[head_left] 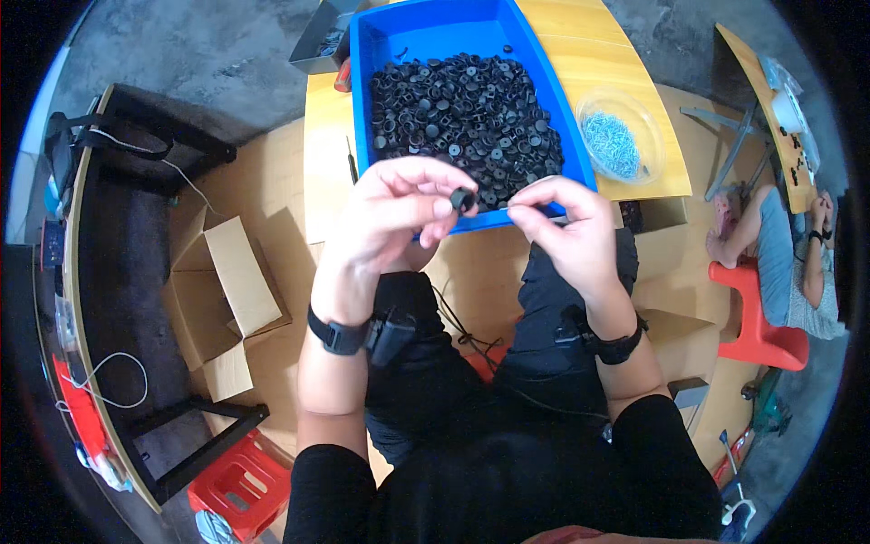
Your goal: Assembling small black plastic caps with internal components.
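Over the near edge of the blue bin (362,100), my left hand (394,213) pinches a small round black plastic part (463,199) between thumb and fingers. My right hand (575,227) is closed just to the right of it, thumb and forefinger pressed together. A thin, pale tip seems to stick out there toward the black part, too small to name. Many similar black caps and rings (467,118) fill the bin below my hands. To the right of the bin stands a clear round bowl (660,136) of small, thin bluish-silver pieces (612,145).
Bin and bowl rest on a yellow wooden table (580,32). A dark box (317,54) and a thin dark tool (352,161) lie left of the bin. Open cardboard box (240,272) and red stool (240,485) stand at left. Another person sits on a red chair (757,317) at right.
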